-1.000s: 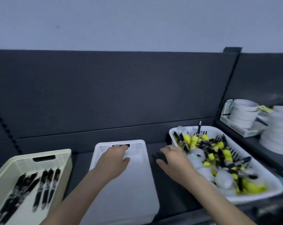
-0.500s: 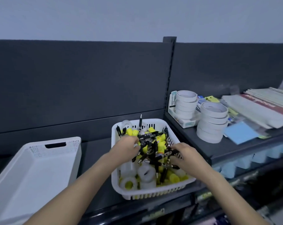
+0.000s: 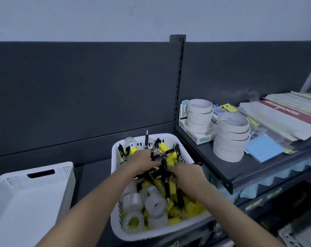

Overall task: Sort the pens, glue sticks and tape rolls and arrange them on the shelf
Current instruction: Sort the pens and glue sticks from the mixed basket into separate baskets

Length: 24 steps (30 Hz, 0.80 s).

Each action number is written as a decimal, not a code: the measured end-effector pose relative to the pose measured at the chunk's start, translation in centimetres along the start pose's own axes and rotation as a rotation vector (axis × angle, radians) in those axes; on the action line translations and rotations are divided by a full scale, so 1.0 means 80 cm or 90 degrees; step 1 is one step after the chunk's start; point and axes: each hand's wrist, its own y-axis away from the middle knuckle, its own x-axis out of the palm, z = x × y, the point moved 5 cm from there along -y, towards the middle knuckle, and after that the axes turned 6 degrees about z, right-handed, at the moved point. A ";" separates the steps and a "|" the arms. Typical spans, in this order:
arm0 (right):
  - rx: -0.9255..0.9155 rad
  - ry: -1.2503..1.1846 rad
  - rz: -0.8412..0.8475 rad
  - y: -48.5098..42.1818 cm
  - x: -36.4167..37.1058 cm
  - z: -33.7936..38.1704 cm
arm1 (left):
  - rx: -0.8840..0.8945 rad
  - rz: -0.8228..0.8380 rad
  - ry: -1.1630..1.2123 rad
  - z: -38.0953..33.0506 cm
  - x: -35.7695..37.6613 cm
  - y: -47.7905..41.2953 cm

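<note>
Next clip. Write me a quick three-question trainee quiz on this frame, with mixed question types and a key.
1. True or false: the left hand and right hand are both inside the white basket.
2. What do both hands have in their grip? A) black pens B) clear tape rolls C) yellow glue sticks
3. How many stacks of white tape rolls stand on the shelf to the right?

Key: 1 true; 2 A; 3 two.
</note>
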 end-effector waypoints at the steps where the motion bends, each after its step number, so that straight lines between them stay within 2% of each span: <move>1: -0.007 0.000 0.000 -0.001 0.001 -0.002 | -0.005 0.022 0.016 -0.002 -0.002 -0.005; 8: -0.123 0.022 0.035 0.025 0.004 0.010 | -0.027 0.085 0.123 0.008 -0.004 -0.006; 11: -0.166 0.011 -0.062 0.028 -0.021 0.019 | -0.009 0.078 0.134 0.016 -0.010 0.002; 15: -0.126 0.006 -0.077 0.012 -0.029 0.016 | -0.001 0.037 0.167 0.022 -0.014 0.001; 17: -0.102 0.000 -0.018 0.009 -0.016 0.011 | -0.004 -0.006 0.148 0.022 -0.016 -0.003; 19: -0.085 -0.005 -0.005 0.009 0.006 -0.004 | 0.019 -0.058 0.096 0.014 -0.017 -0.005; 21: -0.058 -0.060 0.057 0.014 0.017 -0.014 | 0.040 -0.077 0.029 0.005 -0.015 -0.009; 24: 0.006 -0.227 0.047 0.016 0.017 -0.021 | 0.036 -0.028 -0.054 -0.011 -0.009 -0.014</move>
